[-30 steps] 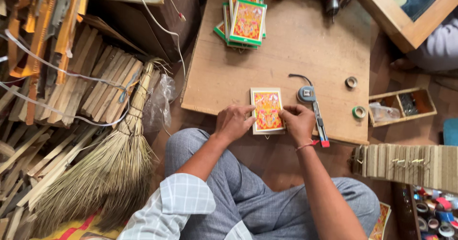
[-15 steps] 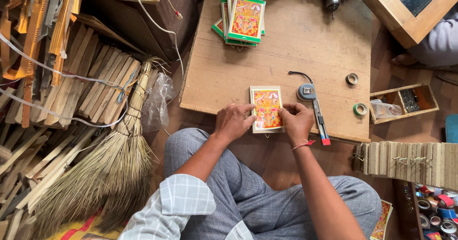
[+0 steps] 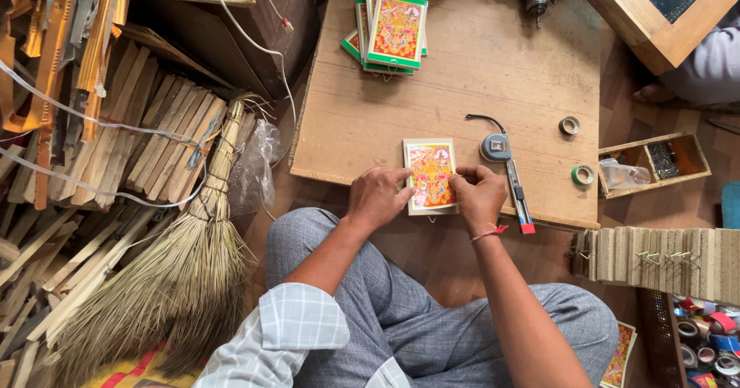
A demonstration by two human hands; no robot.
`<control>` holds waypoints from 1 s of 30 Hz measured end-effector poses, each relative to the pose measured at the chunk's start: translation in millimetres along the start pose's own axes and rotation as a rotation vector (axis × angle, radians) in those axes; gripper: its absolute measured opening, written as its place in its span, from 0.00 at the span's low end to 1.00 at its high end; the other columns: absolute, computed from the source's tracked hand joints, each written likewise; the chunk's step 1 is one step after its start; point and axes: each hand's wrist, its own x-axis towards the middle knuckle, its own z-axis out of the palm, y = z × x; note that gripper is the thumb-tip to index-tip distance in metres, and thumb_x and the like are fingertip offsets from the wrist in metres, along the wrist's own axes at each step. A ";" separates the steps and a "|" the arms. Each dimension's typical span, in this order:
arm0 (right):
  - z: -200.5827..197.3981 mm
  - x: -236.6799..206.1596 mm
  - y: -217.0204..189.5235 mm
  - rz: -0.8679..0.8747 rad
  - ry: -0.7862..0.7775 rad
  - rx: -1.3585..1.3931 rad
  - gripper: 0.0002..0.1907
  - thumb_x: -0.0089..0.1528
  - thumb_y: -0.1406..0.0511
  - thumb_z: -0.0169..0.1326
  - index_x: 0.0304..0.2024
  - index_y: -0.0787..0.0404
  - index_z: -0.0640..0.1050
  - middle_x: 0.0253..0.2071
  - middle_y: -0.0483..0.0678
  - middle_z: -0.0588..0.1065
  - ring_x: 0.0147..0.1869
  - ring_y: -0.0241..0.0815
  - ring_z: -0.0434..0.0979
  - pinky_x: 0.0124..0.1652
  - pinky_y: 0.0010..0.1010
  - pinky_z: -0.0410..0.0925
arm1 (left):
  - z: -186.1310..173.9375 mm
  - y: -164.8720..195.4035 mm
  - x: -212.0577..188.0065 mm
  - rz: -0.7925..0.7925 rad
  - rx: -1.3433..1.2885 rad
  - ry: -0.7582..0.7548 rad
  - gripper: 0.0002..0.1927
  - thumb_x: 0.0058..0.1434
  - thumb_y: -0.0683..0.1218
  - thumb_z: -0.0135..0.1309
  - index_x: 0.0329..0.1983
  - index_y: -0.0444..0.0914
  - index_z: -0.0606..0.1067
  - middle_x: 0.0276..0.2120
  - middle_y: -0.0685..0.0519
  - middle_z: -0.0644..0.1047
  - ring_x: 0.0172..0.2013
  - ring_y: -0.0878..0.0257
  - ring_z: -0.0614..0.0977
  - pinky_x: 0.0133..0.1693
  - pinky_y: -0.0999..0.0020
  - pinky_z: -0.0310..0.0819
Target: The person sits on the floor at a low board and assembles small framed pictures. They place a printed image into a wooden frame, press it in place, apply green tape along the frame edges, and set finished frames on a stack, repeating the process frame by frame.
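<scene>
I sit on the floor with a low wooden desk in front of my knees. A small picture card with a white edge and bright red and yellow colors lies flat on the desk, close to the near edge. Both my hands are on it. My left hand rests on the card's left side, and its grip is loose, with the fingers pressing down on the edge, not closed around it. My right hand is on the card's right side. Its fingertips are bent in and pinch at the right edge of the card. I cannot tell how tight that pinch is.

Just to the right of my right hand lies a long cutter knife with a red end. A bit past that hand sits a small round tape measure with a black strap. Further right are two small rolls of tape, a silver one and a green one. Far ahead of my hands, at the back of the desk, is a stack of more picture cards with green edges. Well off to the left of my left hand, a straw broom leans against a pile of wooden sticks.
</scene>
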 end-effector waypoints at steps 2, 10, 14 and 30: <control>-1.2 0.6 -0.5 -0.006 -0.015 -0.016 0.09 0.54 0.70 0.64 0.37 0.67 0.84 0.30 0.50 0.83 0.31 0.33 0.82 0.32 0.26 0.76 | 0.4 0.2 0.6 -0.006 0.004 -0.013 0.17 0.54 0.52 0.64 0.47 0.47 0.82 0.34 0.49 0.83 0.41 0.50 0.83 0.44 0.54 0.76; -1.1 3.0 0.2 0.007 -0.046 -0.006 0.09 0.53 0.71 0.65 0.36 0.68 0.84 0.30 0.49 0.83 0.31 0.33 0.82 0.33 0.25 0.76 | 1.8 -0.9 1.1 -0.030 0.001 -0.030 0.17 0.54 0.52 0.64 0.47 0.47 0.82 0.36 0.50 0.83 0.42 0.51 0.83 0.45 0.54 0.76; -0.7 4.4 1.2 0.018 -0.044 -0.016 0.09 0.53 0.70 0.66 0.36 0.68 0.84 0.30 0.50 0.83 0.31 0.33 0.82 0.33 0.26 0.75 | 2.4 -1.5 1.1 -0.040 0.001 -0.029 0.17 0.54 0.53 0.64 0.47 0.47 0.82 0.35 0.50 0.83 0.42 0.51 0.83 0.45 0.54 0.76; -0.8 4.8 2.5 -0.028 -0.051 -0.087 0.10 0.53 0.69 0.67 0.35 0.67 0.84 0.29 0.49 0.82 0.31 0.33 0.82 0.32 0.25 0.75 | 3.2 -0.9 2.4 -0.047 0.021 -0.062 0.18 0.55 0.53 0.64 0.48 0.47 0.82 0.35 0.49 0.83 0.43 0.50 0.82 0.46 0.54 0.76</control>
